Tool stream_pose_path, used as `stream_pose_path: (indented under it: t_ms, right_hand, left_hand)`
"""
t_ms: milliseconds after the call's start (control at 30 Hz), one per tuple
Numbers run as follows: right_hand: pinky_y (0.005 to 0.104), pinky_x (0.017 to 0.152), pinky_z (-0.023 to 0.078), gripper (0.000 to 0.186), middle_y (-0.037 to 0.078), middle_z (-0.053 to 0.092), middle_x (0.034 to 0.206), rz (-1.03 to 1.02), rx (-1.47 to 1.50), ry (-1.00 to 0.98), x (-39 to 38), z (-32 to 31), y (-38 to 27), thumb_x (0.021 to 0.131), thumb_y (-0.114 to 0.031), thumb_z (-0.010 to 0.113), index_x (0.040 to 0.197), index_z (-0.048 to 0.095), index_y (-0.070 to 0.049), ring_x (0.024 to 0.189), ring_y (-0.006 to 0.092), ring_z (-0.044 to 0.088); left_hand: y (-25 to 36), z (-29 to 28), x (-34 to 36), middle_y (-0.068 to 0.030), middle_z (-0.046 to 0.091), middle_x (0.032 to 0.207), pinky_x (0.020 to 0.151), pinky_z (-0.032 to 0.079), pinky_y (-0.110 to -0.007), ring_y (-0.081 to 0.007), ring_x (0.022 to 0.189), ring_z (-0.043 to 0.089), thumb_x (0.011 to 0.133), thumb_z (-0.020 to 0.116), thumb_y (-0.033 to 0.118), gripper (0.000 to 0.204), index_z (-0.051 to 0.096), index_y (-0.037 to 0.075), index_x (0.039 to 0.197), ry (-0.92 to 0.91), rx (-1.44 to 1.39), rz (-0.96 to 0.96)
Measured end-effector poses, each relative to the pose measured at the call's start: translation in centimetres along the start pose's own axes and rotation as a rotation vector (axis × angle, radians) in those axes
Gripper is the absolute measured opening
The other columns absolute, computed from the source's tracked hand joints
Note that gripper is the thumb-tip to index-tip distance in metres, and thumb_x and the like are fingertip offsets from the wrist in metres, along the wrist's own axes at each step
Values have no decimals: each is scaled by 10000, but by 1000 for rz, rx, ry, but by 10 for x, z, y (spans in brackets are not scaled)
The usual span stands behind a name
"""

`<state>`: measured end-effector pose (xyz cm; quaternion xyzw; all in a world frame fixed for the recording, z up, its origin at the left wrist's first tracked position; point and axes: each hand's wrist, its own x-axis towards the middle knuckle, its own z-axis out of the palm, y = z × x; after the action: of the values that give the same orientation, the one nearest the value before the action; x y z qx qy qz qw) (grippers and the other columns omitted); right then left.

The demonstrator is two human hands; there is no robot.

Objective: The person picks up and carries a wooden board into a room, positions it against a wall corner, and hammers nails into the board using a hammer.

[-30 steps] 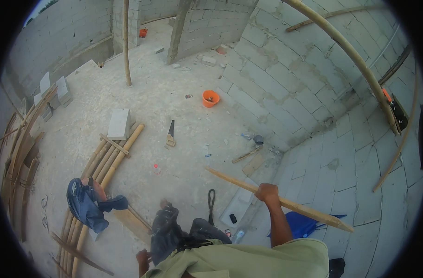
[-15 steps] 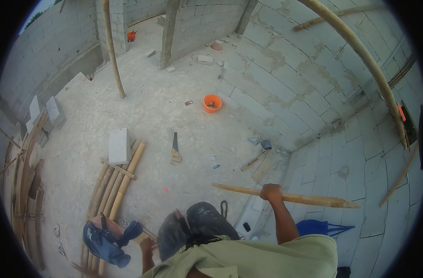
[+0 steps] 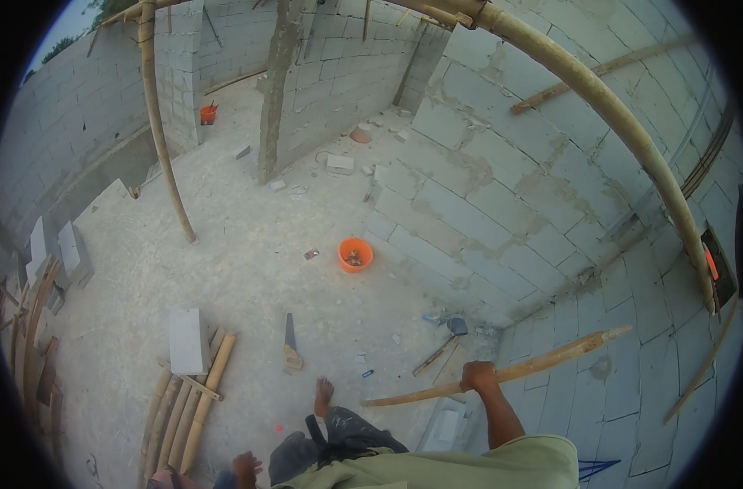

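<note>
My right hand (image 3: 479, 375) grips a long wooden pole (image 3: 542, 365), its right end raised above its left. My left hand (image 3: 245, 464) hangs at the lower edge, fingers apart and empty, near dark blue cloth (image 3: 223, 481) that is mostly out of view. My bare foot (image 3: 323, 395) stands forward below a handsaw (image 3: 291, 338) lying on the dusty floor (image 3: 119, 326). Left of the saw, a pale block (image 3: 189, 341) rests on several bamboo poles (image 3: 218, 367).
An orange bucket (image 3: 355, 254) stands mid-floor. An upright post (image 3: 164, 163) rises behind it to the left. Block walls (image 3: 485, 212) enclose the right, where a long pole (image 3: 600, 90) arches overhead. Stacked timber (image 3: 37, 318) and blocks (image 3: 74, 253) line the left.
The view has tilted upward, so the floor's objects sit lower. The held pole's right end has swung upward. My foot has stepped forward, and the blue cloth has mostly left view.
</note>
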<state>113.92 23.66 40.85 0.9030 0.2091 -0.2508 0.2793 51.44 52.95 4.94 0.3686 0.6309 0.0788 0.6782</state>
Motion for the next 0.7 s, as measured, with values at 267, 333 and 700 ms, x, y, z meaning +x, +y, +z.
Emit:
stream_pose_path:
  t_ms: [267,333,700]
  right_hand:
    - [481,829,577,371,106,774,1084,-102,-194,98,157,-102,25,752,-315,792,1057,785,-105,1004,288,751]
    - [491,704,535,251,84,780,1078,-63,-278,145,191,-141,24,903,-233,632,1074,796,-151,977,284,755]
    - [504,867,443,177,46,785,977,54,-357,414,386,-220,21,900,-244,643,970,795,-187,900,244,752]
  left_hand:
    - [71,107,49,-80,718,744,639,548,-476,-283,713,722,781,712,226,121,661,131,836,-4,660,297]
    - [105,124,58,-96,715,719,621,550,-465,-281,729,734,740,741,234,141,653,141,800,-12,633,348]
    - [211,146,141,-129,659,846,533,536,-410,-272,687,696,887,661,189,221,651,-8,987,152,3,159]
